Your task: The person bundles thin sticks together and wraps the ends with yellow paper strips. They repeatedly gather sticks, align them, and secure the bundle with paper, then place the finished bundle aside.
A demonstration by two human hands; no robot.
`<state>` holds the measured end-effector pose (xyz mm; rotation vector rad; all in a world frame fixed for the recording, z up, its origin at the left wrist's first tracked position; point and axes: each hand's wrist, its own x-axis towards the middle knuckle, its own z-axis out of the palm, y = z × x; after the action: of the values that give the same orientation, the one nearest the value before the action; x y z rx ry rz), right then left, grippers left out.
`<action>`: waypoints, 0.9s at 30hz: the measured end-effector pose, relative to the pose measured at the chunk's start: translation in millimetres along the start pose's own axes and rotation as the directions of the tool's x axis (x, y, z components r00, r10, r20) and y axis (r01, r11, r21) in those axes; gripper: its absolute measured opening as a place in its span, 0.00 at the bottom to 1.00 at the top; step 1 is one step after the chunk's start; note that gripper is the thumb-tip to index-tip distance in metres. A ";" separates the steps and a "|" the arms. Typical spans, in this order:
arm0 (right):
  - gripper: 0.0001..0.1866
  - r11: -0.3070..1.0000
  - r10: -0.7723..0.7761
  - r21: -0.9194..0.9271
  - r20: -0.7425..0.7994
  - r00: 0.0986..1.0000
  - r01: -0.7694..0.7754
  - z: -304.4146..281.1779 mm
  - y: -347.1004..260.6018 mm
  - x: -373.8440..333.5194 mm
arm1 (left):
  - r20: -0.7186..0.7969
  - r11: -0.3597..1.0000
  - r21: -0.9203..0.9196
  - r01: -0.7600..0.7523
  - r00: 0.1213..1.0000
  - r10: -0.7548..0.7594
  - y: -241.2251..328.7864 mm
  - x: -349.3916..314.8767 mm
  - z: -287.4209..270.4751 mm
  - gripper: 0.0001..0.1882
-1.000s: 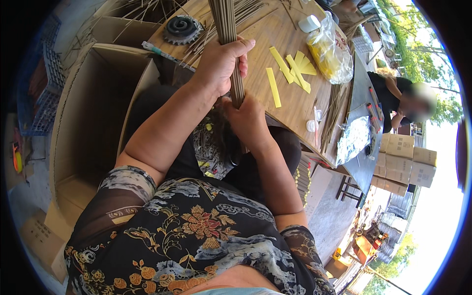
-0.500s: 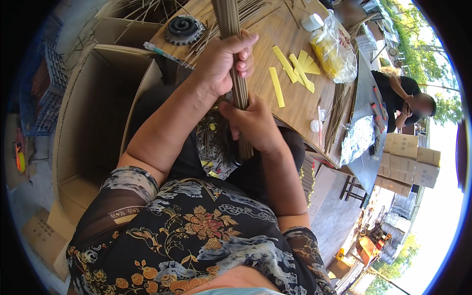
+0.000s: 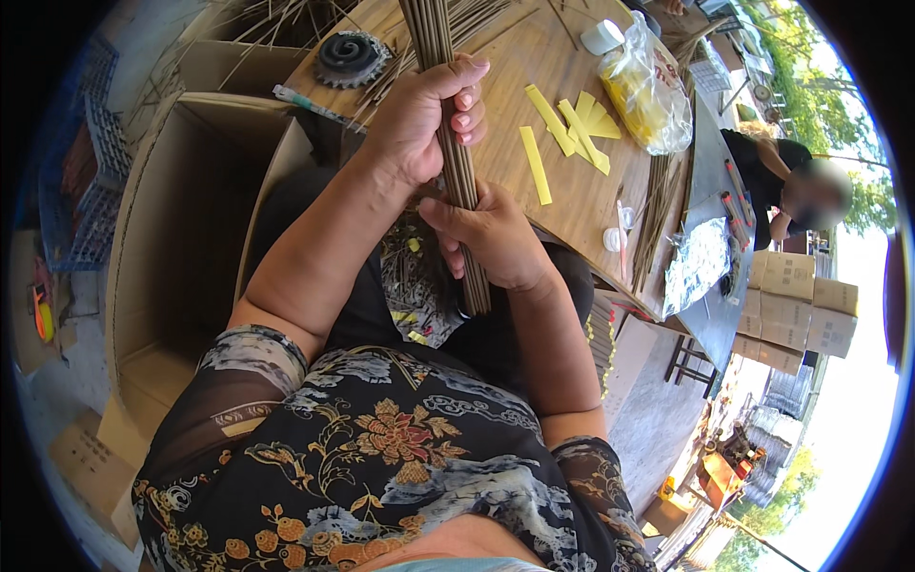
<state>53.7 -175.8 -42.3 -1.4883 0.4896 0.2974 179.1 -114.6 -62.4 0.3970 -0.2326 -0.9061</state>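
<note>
While both fists clamp 1 stick bundle (image 3: 456, 153), left hand (image 3: 419, 119) at 12 o'clock of right hand (image 3: 491, 238), loose sticks (image 3: 658, 210) remain unbundled.

open cardboard box (image 3: 181, 238) left, cluttered table (image 3: 572, 205) ahead

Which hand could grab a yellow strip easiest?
Probably the right hand: it holds the sticks lower down, on the side nearer the yellow strips. The left hand grips higher up.
</note>
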 end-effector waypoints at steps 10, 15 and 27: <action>0.12 0.964 -0.072 -0.266 -0.212 0.975 0.013 7.3 4.1 5.5 | -0.152 0.981 0.192 -0.029 0.987 0.059 -5.3 3.1 -2.9 0.11; 0.11 0.901 -0.226 -0.425 -0.292 0.929 0.086 4.3 29.9 18.9 | -0.206 0.951 0.304 -0.053 0.971 0.120 -9.6 1.0 -2.6 0.09; 0.10 0.991 -0.075 -0.118 -0.131 0.989 0.060 5.5 8.2 10.2 | -0.247 0.977 0.194 0.093 0.968 -0.044 -5.8 0.3 -1.1 0.10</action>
<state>59.4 -170.9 -54.3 -1.6404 0.5364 0.1738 175.5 -117.8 -65.9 0.7048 -0.0878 -0.8957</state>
